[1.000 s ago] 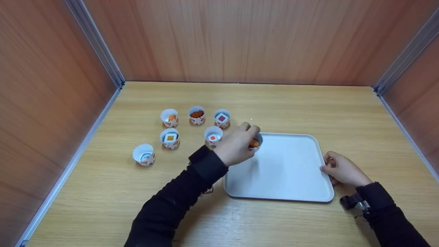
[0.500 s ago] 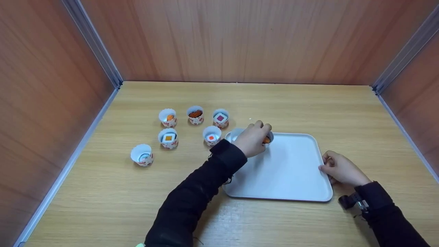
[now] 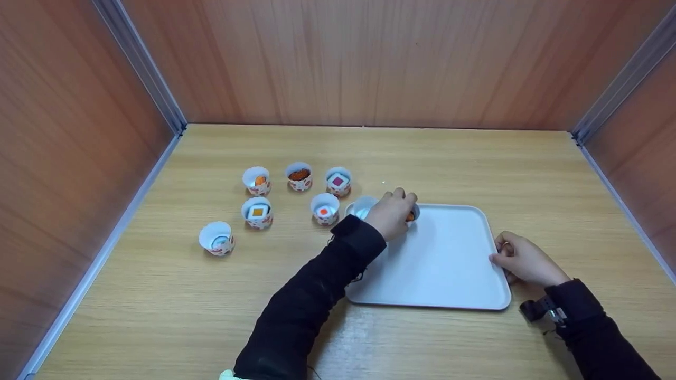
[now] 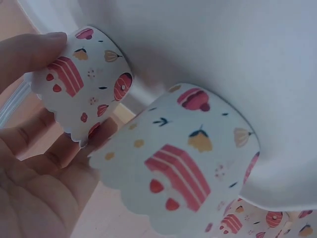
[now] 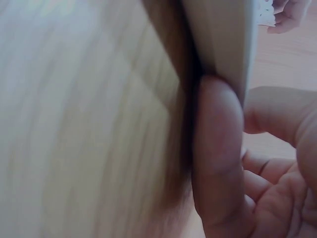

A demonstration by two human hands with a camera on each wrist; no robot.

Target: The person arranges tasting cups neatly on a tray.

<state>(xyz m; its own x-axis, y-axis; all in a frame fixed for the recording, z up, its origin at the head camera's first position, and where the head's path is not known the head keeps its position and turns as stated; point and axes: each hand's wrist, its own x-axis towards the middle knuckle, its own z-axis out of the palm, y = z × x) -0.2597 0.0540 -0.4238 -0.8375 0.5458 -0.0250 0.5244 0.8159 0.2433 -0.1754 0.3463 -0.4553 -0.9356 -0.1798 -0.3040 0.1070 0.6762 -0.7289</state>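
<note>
My left hand (image 3: 389, 215) holds a paper baking cup (image 4: 89, 74) by its scalloped rim, thumb on one side and fingers on the other. Something orange-brown shows inside that cup in the head view, partly hidden by the hand. It is at the far part of the white tray (image 3: 443, 253), its base at or just above the surface. A second cup (image 4: 183, 163), printed with cakes, stands beside it at the tray's far left corner. At the tray's right edge, my right hand (image 3: 528, 259) pinches the rim between thumb and fingers.
Several more paper cups stand on the wooden table left of the tray. One has a brown filling (image 3: 299, 174), and another cup (image 3: 216, 238) sits nearest the front. Wooden panels (image 3: 369, 63) enclose the back and sides.
My left hand has moved right with the cup, farther over the tray, then nearly stopped. The cup at the tray's corner has come into view behind it. My right hand keeps its place.
</note>
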